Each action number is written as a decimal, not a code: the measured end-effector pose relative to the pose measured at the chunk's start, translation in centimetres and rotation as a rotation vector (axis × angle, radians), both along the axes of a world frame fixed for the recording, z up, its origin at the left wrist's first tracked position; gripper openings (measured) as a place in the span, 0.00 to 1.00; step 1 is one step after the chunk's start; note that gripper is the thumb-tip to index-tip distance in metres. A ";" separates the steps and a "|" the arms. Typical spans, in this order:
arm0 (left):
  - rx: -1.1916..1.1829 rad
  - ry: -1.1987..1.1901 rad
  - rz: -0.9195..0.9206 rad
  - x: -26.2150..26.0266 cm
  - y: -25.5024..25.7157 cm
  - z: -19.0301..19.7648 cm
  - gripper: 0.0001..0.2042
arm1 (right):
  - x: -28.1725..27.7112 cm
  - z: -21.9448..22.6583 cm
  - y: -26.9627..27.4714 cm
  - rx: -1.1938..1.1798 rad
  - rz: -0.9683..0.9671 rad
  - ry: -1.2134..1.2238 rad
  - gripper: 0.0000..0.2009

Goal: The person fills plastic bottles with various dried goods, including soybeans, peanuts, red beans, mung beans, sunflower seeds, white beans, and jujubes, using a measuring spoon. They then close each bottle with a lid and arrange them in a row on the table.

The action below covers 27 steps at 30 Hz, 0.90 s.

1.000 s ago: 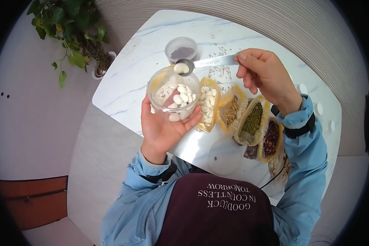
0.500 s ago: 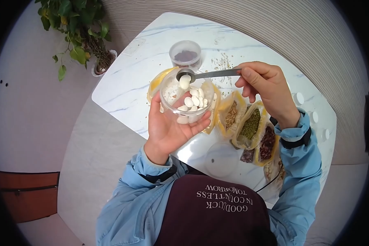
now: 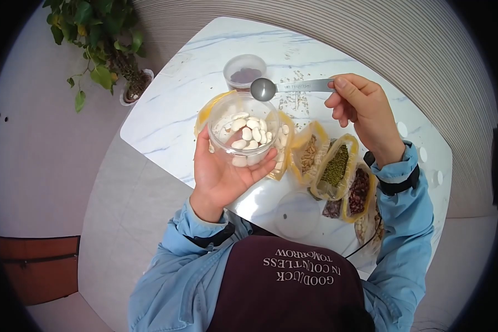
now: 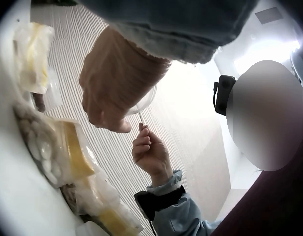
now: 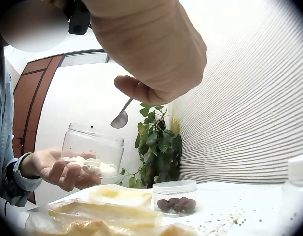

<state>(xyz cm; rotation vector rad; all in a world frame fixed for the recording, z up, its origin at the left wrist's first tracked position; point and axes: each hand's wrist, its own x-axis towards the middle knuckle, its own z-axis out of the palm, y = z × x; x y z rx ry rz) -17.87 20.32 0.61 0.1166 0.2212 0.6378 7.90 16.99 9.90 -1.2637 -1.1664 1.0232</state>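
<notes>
A clear plastic jar [image 3: 274, 113] rests in my left hand [image 3: 216, 180], the thumb on one side and the fingers round the other. White beans [image 3: 253, 133] lie in its bottom, visible through the wall in the right wrist view. Between thumb and fingers my right hand [image 3: 366, 108] pinches the handle end of a metal measuring spoon [image 3: 263, 89]. The spoon's bowl is bare and hangs above the jar's far rim. In the right wrist view the spoon [image 5: 120, 119] slants down over the jar [image 5: 97, 140].
Behind the jar stands a clear tub [image 3: 244, 71] with dark contents. Open bags of white beans [image 3: 283, 145], green beans [image 3: 335, 166] and dark red beans [image 3: 359, 191] line the table's near right. A clear round lid [image 3: 297, 214] lies near the front edge. Small grains [image 3: 294, 99] are scattered behind.
The white bean in the spoon has dropped into the jar. My right hand has lifted the spoon up and to the right. My left hand still holds the jar.
</notes>
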 end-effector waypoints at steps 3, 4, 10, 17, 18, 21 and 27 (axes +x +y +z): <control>0.033 0.015 0.019 -0.4 0.0 -0.1 0.39 | 0.6 -0.4 0.0 -0.043 -0.002 0.037 0.12; 0.035 0.022 0.027 -0.5 0.0 -0.2 0.39 | 0.7 -0.6 0.0 -0.051 -0.001 0.036 0.12; 0.020 0.000 0.051 -1.0 0.2 -0.5 0.39 | 1.5 -1.2 -0.1 -0.102 0.011 0.062 0.11; 0.043 -0.014 0.046 -1.2 0.4 -0.9 0.39 | 1.8 -1.7 -0.1 -0.141 0.050 -0.027 0.11; 0.046 -0.014 0.048 -1.2 0.4 -0.9 0.39 | 1.9 -1.8 0.0 -0.152 0.066 -0.071 0.11; 0.048 0.018 0.055 -1.3 0.3 -0.9 0.39 | 1.0 -3.0 0.4 -0.216 0.031 -0.331 0.09; 0.069 0.085 0.064 -1.4 0.3 -1.2 0.39 | -0.6 -7.0 0.9 0.365 0.063 -0.963 0.08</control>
